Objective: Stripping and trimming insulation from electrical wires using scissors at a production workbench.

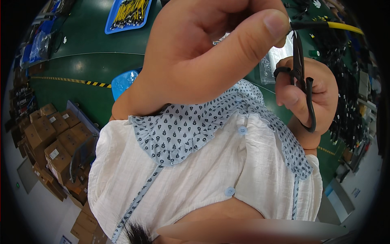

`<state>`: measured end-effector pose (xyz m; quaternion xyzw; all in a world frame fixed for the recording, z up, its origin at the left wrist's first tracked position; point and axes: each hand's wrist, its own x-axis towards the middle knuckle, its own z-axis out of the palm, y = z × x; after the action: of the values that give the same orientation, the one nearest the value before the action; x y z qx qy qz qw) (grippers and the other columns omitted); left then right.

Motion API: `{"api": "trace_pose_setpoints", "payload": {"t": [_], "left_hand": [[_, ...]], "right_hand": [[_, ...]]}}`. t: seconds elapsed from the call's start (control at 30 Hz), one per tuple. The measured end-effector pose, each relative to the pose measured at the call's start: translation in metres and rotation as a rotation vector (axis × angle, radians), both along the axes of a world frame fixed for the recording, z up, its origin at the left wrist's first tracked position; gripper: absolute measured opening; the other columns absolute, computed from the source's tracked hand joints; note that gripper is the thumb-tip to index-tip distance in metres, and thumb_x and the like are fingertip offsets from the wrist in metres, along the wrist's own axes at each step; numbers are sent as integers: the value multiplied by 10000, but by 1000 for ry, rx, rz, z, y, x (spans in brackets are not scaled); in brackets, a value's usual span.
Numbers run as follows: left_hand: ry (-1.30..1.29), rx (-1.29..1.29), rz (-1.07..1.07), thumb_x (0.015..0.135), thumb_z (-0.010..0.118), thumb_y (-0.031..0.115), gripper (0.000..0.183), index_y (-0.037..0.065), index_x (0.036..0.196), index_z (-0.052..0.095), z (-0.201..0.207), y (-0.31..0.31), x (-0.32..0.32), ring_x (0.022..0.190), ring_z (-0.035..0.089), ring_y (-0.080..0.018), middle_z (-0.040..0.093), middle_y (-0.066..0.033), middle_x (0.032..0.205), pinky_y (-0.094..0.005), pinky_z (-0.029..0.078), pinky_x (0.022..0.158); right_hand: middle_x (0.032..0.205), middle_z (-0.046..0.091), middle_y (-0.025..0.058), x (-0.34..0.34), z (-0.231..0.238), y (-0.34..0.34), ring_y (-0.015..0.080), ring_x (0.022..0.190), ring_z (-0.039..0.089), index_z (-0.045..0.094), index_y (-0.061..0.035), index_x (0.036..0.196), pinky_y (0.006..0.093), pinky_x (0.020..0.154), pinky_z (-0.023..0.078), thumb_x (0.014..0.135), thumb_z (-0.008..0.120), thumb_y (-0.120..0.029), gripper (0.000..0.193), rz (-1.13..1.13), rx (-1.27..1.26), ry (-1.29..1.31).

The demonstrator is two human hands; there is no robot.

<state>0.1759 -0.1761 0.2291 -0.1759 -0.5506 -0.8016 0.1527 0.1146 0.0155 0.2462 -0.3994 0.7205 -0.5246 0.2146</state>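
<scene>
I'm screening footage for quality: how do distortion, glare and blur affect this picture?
Head view: corners fall to black, and the boxes near the rim appear to lean, likely from fisheye distortion; faint glare on the green surface; scissors and collar print fairly sharp; a smeared patch at the bottom hides detail.

A yellow cable (345,27) is held almost level at the upper right, its black-covered part to the left and its tip hidden. Just under that black part, a pair of scissors (299,57) is held upright, dark-bladed and black-handled, with the points turned upward. Whether the cable is touched by the blades cannot be told.
</scene>
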Motion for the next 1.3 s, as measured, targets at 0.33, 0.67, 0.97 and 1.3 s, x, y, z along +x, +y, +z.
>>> {"api": "trace_pose_setpoints", "payload": {"t": [0.33,0.67,0.97,1.3], "left_hand": [[-12,16,7,939,571,196,217,-18,908,556,4,-1,1,710,485,-75,557,-40,815,-222,394,647],[175,-308,236,918,602,200,231,-14,838,568,-11,-6,-6,646,489,-87,568,-58,773,-235,384,574],[305,-395,295,910,609,180,214,-20,849,569,-13,-8,-9,625,496,-98,577,-66,768,-235,386,563],[343,-430,317,896,620,158,191,-20,844,575,-15,-10,-14,617,506,-115,577,-76,742,-249,396,561]], "right_hand": [[606,491,32,3,7,2,138,530,432,541,-8,632,278,496,285,763,729,-300,371,-63,124,213],[597,451,13,8,9,-2,123,538,397,524,-6,638,278,503,268,757,742,-315,397,-114,127,140],[608,464,13,7,9,-2,119,550,406,536,11,680,269,508,275,753,739,-350,420,-94,142,99],[601,535,39,2,6,5,100,517,456,601,49,910,240,497,329,795,710,-390,467,9,72,-32]]}}
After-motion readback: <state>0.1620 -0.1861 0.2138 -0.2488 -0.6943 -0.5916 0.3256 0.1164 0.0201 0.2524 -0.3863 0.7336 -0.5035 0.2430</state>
